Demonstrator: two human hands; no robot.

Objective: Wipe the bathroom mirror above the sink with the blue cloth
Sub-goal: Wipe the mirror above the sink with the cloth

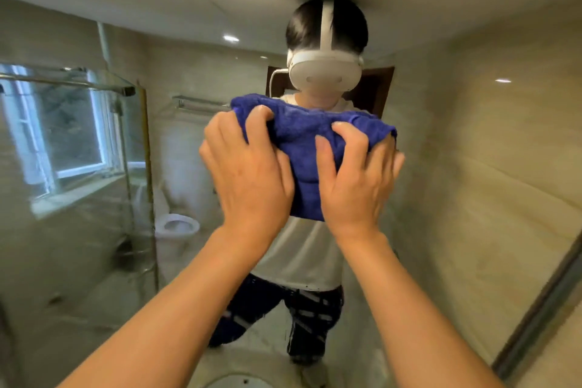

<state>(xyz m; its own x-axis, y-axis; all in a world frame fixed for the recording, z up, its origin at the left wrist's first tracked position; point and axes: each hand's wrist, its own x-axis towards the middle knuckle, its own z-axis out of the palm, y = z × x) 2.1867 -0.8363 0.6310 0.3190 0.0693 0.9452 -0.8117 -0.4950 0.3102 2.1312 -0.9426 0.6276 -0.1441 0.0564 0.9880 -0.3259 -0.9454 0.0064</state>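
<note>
The bathroom mirror fills almost the whole view, and its metal frame edge runs down the lower right. A bunched blue cloth is pressed flat against the glass at its middle. My left hand grips the cloth's left side, fingers curled over its top. My right hand grips the right side the same way. Both arms reach forward from the bottom of the view. The cloth's lower part hangs between my palms.
The mirror reflects a person in a white shirt and a white headset, a glass shower enclosure, a window, a toilet and tiled walls. The white sink rim shows at the bottom edge. The mirror's frame borders a tiled wall on the right.
</note>
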